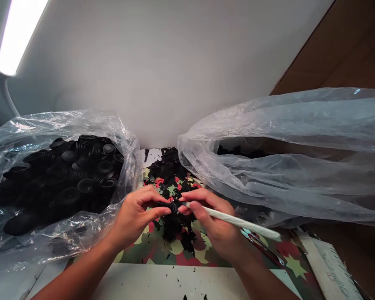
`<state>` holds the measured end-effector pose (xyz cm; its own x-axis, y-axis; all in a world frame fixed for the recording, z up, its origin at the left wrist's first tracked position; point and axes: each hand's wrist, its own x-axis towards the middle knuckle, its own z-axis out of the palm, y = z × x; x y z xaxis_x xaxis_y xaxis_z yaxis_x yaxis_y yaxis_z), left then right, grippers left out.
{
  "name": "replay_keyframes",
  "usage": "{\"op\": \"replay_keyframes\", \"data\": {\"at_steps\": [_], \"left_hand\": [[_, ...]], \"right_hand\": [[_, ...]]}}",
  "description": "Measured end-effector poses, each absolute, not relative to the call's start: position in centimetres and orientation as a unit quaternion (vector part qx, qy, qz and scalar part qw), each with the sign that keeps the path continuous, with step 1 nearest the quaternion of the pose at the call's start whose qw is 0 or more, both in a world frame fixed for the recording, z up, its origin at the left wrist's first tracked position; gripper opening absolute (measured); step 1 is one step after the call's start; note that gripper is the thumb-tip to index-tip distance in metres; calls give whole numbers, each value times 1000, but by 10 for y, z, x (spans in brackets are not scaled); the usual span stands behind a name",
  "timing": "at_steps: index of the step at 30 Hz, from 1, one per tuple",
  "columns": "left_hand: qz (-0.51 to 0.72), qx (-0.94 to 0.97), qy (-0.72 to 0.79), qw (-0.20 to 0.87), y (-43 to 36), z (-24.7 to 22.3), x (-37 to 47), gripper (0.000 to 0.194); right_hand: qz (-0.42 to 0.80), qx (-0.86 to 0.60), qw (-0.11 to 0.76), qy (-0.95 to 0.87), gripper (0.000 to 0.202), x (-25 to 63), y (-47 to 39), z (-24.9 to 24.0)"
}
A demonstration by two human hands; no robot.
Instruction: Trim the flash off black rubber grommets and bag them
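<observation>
- Rubber piece (pixel 174 207), small and black, is held at the middle of the frame, above dark scraps (pixel 171 229) on a patterned cover (pixel 131 254); that spot probably suits loose bits.
- Left hand (pixel 133 212): grip pinched closed on the piece between thumb and fingers, seemingly to steady it while baring its right side.
- Right hand (pixel 221 227): grip closed around a white stick (pixel 243 223), pen-fashion, likely for fine control. Its tip points at the piece; contact is unclear.
- Left of the frame, a plastic bag (pixel 95 121) gapes around black ribbed parts (pixel 68 196), presumably for easy reach.
- Another bag (pixel 268 187), right, opens towards the middle.
- Upper left, a lamp (pixel 21 37) leans in, apparently lighting the close handwork.
</observation>
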<state>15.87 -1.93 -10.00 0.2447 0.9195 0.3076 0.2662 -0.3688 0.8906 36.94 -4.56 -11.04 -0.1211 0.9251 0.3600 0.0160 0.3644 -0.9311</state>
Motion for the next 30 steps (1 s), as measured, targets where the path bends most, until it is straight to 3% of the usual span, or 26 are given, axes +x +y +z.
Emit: {"op": "replay_keyframes", "data": {"at_steps": [4, 8, 15, 19, 26, 30], "left_hand": [[434, 716, 420, 350, -19, -99, 158, 10], [419, 735, 416, 332, -19, -98, 157, 11], [415, 742, 414, 325, -19, -97, 157, 10], [422, 739, 414, 324, -20, -100, 157, 10], [434, 721, 419, 340, -21, -99, 158, 9], [425, 719, 425, 349, -20, -96, 158, 8]], "right_hand": [[356, -377, 532, -670, 11, 370, -47, -113], [264, -352, 505, -742, 10, 373, -45, -114], [253, -353, 491, -755, 10, 374, -44, -113], [223, -328, 504, -767, 12, 370, -45, -112], [67, -322, 547, -770, 17, 359, -39, -122], [167, -387, 554, -718, 13, 365, -38, -120]]}}
